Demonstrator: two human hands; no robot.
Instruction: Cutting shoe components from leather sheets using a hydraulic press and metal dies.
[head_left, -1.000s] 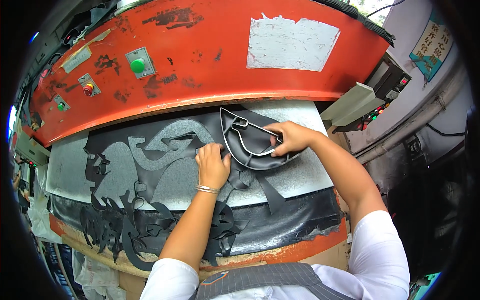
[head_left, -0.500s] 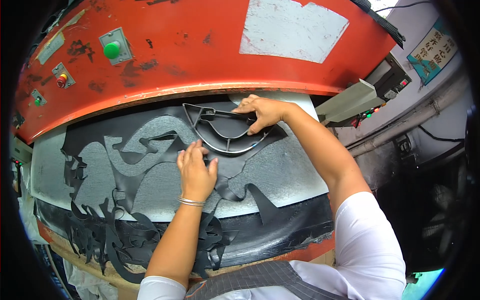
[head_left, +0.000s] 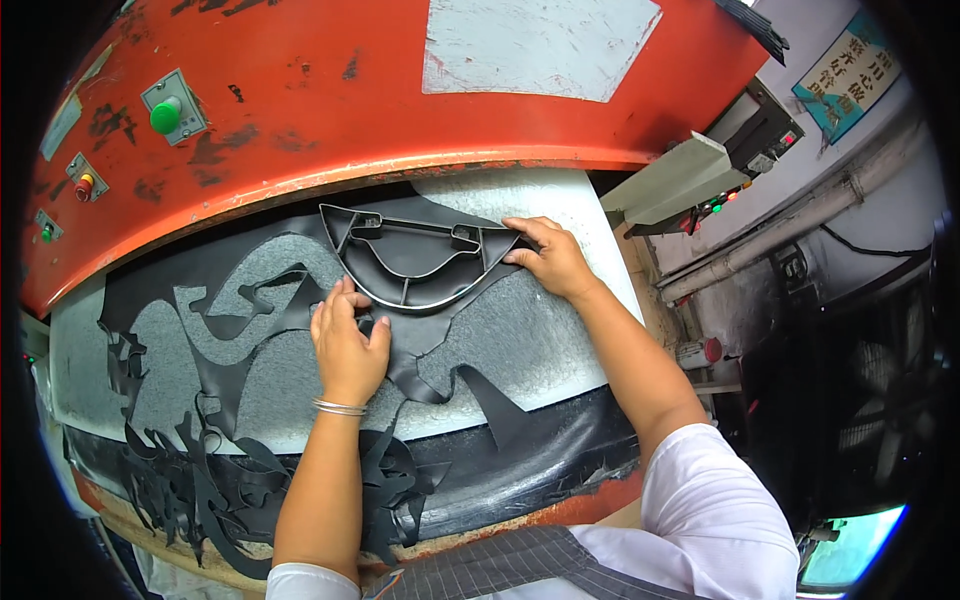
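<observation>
A metal cutting die (head_left: 405, 292), shaped like a half-moon with a curved inner band, lies on a black leather-like sheet (head_left: 285, 225). My right hand (head_left: 552, 258) has the die's right corner between its thumb and fingers. Below the die's lower left edge is my left hand (head_left: 348, 345), fingers stretched and slightly apart, tips close to the rim; I cannot tell whether they touch it. Large cut-out gaps in the sheet show the pale grey cutting board (head_left: 545, 345) underneath.
An orange press beam (head_left: 300, 110) with a green button (head_left: 165, 117) and a red knob (head_left: 84, 186) spans the far side. Tattered black scraps (head_left: 215, 480) hang over the near edge. At the right are a metal bracket (head_left: 675, 185) and a dark fan (head_left: 880, 400).
My right hand has shifted from the die's top bar to its right corner. The left hand stays by the lower left edge. The whole view has moved slightly.
</observation>
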